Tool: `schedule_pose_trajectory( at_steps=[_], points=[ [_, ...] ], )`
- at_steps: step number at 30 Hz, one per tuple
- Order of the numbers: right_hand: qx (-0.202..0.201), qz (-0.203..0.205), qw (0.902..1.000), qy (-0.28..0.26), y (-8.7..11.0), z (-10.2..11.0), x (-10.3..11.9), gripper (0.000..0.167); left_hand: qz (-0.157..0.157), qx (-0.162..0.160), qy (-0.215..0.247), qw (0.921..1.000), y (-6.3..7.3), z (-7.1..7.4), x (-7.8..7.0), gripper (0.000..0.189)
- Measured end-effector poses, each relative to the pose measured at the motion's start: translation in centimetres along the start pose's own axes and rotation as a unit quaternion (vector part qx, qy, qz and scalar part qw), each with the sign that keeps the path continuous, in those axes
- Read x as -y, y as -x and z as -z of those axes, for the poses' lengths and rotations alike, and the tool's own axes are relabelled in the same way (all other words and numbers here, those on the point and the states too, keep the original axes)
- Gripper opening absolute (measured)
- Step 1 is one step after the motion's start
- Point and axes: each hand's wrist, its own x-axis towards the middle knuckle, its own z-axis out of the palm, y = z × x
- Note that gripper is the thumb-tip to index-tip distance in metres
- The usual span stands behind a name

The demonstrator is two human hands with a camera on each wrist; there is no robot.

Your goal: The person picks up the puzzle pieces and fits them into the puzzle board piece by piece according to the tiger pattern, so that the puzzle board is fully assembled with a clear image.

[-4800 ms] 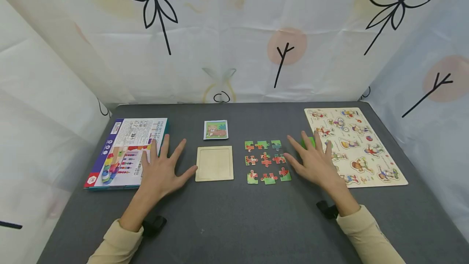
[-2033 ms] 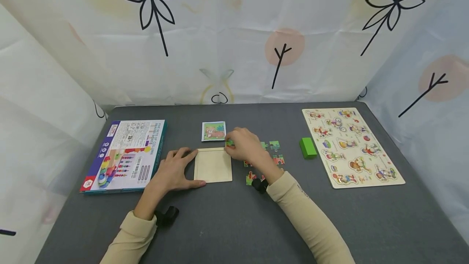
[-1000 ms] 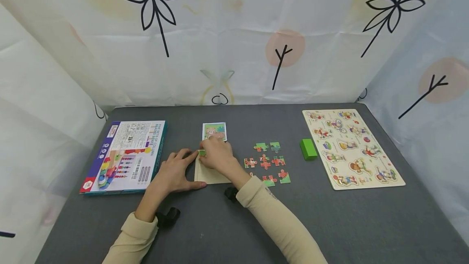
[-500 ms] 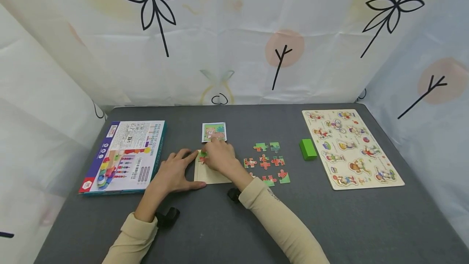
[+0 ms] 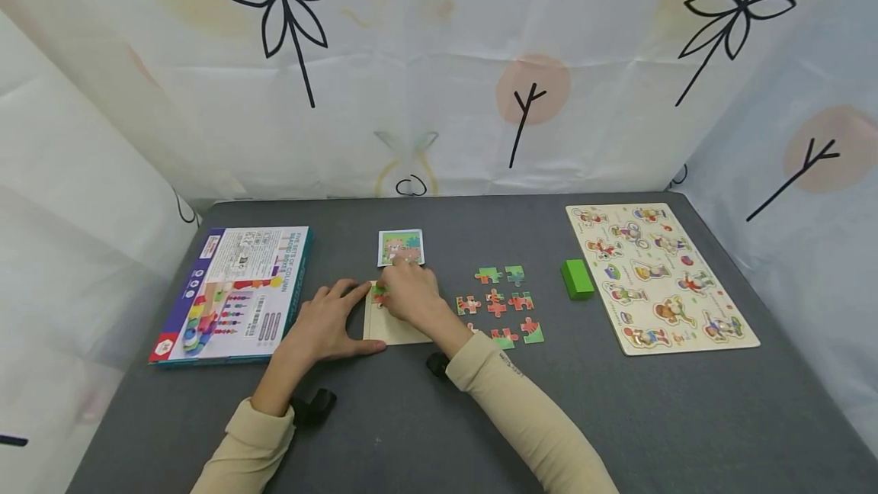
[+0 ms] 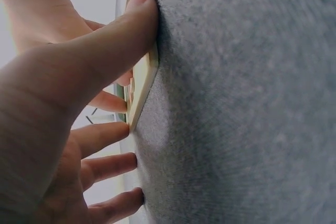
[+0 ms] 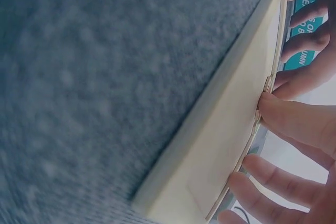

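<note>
A shallow square wooden puzzle tray (image 5: 384,328) lies mid-table. My left hand (image 5: 322,325) steadies its left side, thumb by the near corner and index finger at the far one, all fingers spread and nearly straight. Inside the tray's far-left corner sits a green and red jigsaw piece (image 5: 377,293), partly covered. My right hand (image 5: 414,297) reaches over the tray, thumb and fingers bent down onto that piece. The right wrist view has the thumb tip on the tray's surface (image 7: 226,124) beside the piece's edge. More jigsaw pieces (image 5: 496,308) lie in rows to the right.
Behind the tray is a small picture card (image 5: 401,239), partly under the right fingers. A flat box (image 5: 240,288) lies to the left. A green block (image 5: 577,279) and a large picture board (image 5: 658,280) occupy the right side.
My left hand has come to the tray's edge. My right hand has left the picture board and carried the far-left jigsaw piece into the tray's corner. Over the last half second little has moved.
</note>
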Motion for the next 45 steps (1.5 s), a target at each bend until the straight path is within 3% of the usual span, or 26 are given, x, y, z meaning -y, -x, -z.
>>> schedule_pose_trajectory(
  at_steps=[15,30,38,45],
  points=[
    [-0.014,0.006,0.9995,-0.028,0.5,1.0,-1.0,0.031,-0.002,0.007,0.007,1.0000,-0.3,0.0,0.0,0.098],
    [-0.028,-0.040,0.9974,-0.052,2.2,4.7,-7.9,0.038,0.012,0.027,-0.002,0.9996,-0.3,0.3,-0.3,0.099],
    [-0.005,-0.073,0.9963,-0.045,3.5,5.3,-11.4,0.042,0.008,0.023,0.000,0.9997,-0.3,0.1,-0.2,0.099],
    [0.031,-0.091,0.9941,-0.049,4.3,4.8,-13.0,0.046,0.009,0.026,0.001,0.9996,-0.3,0.1,-0.3,0.099]
  ],
)
